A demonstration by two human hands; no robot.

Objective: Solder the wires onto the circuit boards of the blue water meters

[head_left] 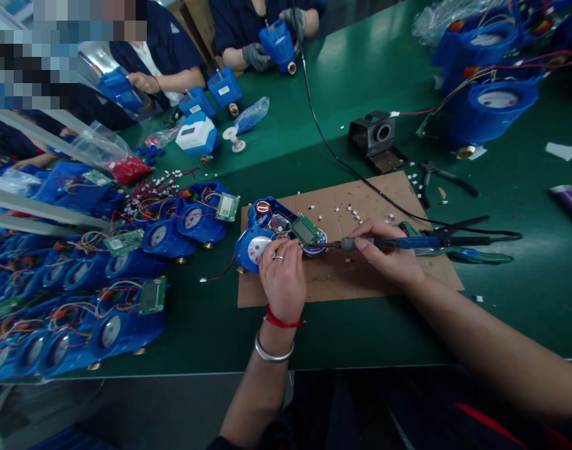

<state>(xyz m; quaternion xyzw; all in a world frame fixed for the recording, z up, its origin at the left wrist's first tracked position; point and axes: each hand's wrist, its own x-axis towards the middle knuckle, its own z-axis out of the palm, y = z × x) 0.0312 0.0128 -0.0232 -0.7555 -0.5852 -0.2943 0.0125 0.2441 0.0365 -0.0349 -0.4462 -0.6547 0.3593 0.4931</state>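
A blue water meter (249, 245) with its top open lies on the cardboard sheet, showing a white dial and wires. A green circuit board (306, 230) with a small display rests at its right side. My left hand (284, 275) is over the meter, fingers bent together by the board's lower edge; what they pinch is hidden. My right hand (391, 253) grips a soldering iron (402, 242), its tip pointing left and close to my left fingertips. Below the board, partly covered, sits a small round tin (321, 240).
The cardboard sheet (361, 278) carries small white connectors. Beyond it are a soldering iron stand (377, 140) and pliers (447, 178); the iron's black cable (332, 153) crosses the table. Several blue meters (110, 331) fill the left. Across, a co-worker's gloved hands (256, 56) hold another meter.
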